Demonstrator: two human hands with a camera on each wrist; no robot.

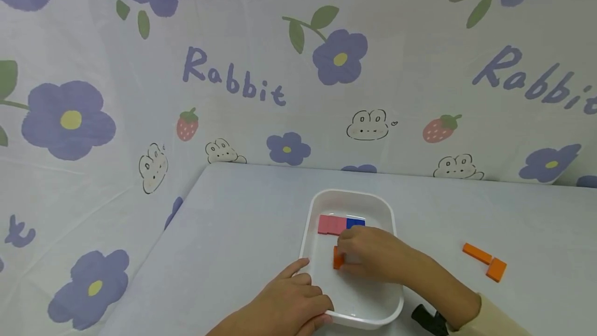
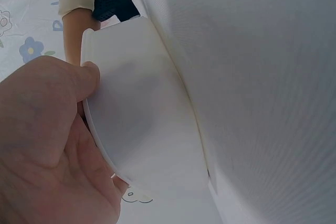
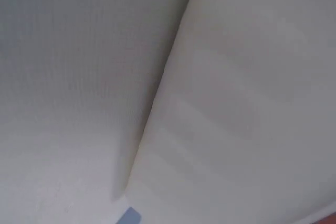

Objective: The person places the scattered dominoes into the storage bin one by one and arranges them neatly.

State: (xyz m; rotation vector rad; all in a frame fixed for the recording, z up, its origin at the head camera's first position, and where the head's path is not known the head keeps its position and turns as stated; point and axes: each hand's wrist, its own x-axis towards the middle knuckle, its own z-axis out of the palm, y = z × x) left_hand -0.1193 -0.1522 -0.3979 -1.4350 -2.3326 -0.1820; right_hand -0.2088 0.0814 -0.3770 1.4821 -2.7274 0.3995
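A white plastic tray (image 1: 354, 321) stands on the table in the head view. My left hand (image 1: 291, 302) grips its near left corner; in the left wrist view the thumb of that hand (image 2: 47, 129) presses the rim beside the outer tray wall (image 2: 142, 103). Reaching over the right side, my right hand (image 1: 373, 253) pinches an orange block (image 1: 337, 258) inside the tray, partly hidden by the fingers. Just beyond lie pink blocks (image 1: 332, 225) side by side with blue blocks (image 1: 355, 222), the latter partly covered by the right hand. The right wrist view shows mostly the tray's outer wall (image 3: 241, 103).
Right of the tray, a long orange block (image 1: 477, 253) and a shorter orange block (image 1: 496, 269) lie on the white tabletop (image 1: 252, 211). A black strap (image 1: 426, 319) shows at the right wrist. Behind the table hangs a flowered cloth (image 1: 401, 82).
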